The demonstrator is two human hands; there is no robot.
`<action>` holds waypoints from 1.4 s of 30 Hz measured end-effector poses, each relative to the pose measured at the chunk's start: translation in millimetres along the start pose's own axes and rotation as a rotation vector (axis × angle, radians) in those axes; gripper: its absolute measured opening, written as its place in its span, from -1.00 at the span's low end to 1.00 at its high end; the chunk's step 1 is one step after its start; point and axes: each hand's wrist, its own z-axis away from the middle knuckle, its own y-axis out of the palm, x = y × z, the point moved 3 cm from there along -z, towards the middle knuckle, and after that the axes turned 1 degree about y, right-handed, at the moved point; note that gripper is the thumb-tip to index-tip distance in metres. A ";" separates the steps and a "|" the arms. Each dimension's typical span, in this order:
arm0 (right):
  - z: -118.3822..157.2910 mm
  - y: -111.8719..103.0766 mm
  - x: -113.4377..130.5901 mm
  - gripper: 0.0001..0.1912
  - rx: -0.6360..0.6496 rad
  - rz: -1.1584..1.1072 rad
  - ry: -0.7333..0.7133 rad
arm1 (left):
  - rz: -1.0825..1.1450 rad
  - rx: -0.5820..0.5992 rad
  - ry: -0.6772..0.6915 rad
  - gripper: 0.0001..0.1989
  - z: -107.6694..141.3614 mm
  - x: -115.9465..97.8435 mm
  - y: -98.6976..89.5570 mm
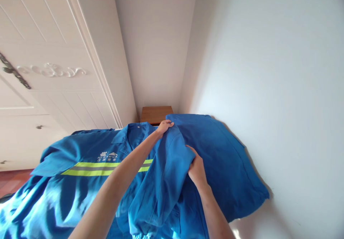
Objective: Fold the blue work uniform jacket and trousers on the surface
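Observation:
A blue work jacket [99, 149] lies spread out in front of me, collar at the far side, with white lettering and a yellow-green and grey reflective stripe across its chest. My left hand [165, 126] is closed on the cloth near the jacket's shoulder, at the top of a sleeve [166, 181]. That sleeve is folded over the front, its gathered cuff toward me. Lower and to the right, my right hand [197, 167] grips the sleeve's outer edge, thumb on top and fingers partly hidden. More blue cloth [223, 163] spreads to the right; whether it belongs to the same jacket I cannot tell.
A white wardrobe [51, 99] with carved trim and a dark metal handle [14, 70] stands on the left. On the right, a pale wall [276, 88] rises beside the cloth. A brown wooden top [156, 114] shows in the far corner, and reddish floor [14, 183] at lower left.

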 end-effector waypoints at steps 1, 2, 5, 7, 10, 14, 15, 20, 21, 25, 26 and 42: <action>-1.4 -3.3 -0.1 -0.52 -0.023 0.022 -0.003 | -0.005 -0.014 0.013 -0.67 -0.9 0.1 -1.9; -2.5 -7.5 -2.3 -0.55 -0.056 0.043 -0.001 | -0.012 -0.031 0.028 -0.65 -1.6 0.2 -4.1; -3.1 -22.0 -17.5 -0.58 -0.170 0.098 0.005 | -0.050 -0.089 0.066 -0.65 -2.8 2.2 -10.8; -1.7 -28.2 -28.7 -0.59 -0.206 0.134 -0.017 | -0.099 -0.122 0.083 -0.69 -3.8 5.4 -13.8; 1.1 -31.0 -37.1 -0.57 -0.259 0.182 -0.048 | -0.213 -0.174 0.101 -0.75 -7.2 9.8 -14.9; 8.6 -30.7 -21.5 -0.48 -0.280 0.216 -0.200 | -0.410 -0.263 0.152 -0.71 -8.9 3.2 -12.5; 12.3 -31.0 -13.5 -0.45 -0.259 0.224 -0.266 | -0.457 -0.281 0.177 -0.68 -5.5 -0.9 -11.5; 34.8 -31.6 26.4 -0.31 -0.066 0.298 -0.629 | -0.647 -0.244 0.381 -0.50 52.1 -10.9 -4.9; 37.4 -29.6 29.9 -0.31 -0.013 0.340 -0.675 | -0.687 -0.194 0.423 -0.45 68.1 -7.4 -4.4; 37.7 -14.2 17.9 -0.36 0.274 0.569 -0.648 | -1.088 0.158 0.529 -0.37 115.4 22.3 -9.8; 37.4 -10.6 10.8 -0.37 0.335 0.609 -0.621 | -1.172 0.210 0.518 -0.35 120.1 30.5 -14.8; 46.5 -2.6 -28.7 -0.43 0.242 0.523 -0.518 | -0.736 -0.124 0.512 -0.38 179.0 38.5 -49.6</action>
